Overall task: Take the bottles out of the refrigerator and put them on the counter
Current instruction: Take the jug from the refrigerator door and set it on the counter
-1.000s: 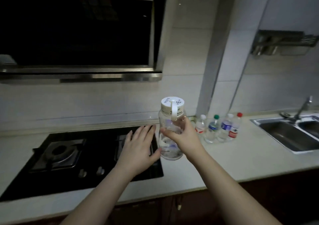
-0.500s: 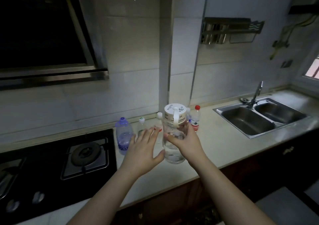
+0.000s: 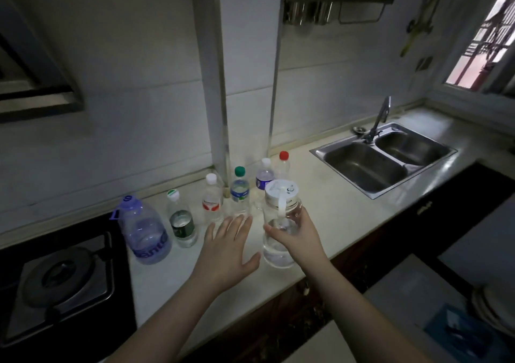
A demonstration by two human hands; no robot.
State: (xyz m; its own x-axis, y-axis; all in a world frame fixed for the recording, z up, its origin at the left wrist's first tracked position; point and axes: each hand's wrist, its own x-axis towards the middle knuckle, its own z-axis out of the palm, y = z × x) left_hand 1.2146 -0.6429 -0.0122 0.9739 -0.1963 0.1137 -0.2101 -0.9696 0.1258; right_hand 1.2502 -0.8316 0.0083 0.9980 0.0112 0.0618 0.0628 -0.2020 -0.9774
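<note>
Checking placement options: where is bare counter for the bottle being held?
Bare counter runs between the held bottle in the right hand and the sink. Crowded: the bottle row by the wall, left to the stove.

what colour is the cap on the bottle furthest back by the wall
Red. The red-capped bottle stands at the back of the row, clearest in the head view.

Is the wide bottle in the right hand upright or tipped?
Upright: the wide bottle shows its white lid on top while the right hand grips it.

Steel sink (image 3: 362, 167) (double-basin), gas stove (image 3: 61, 276)
</note>
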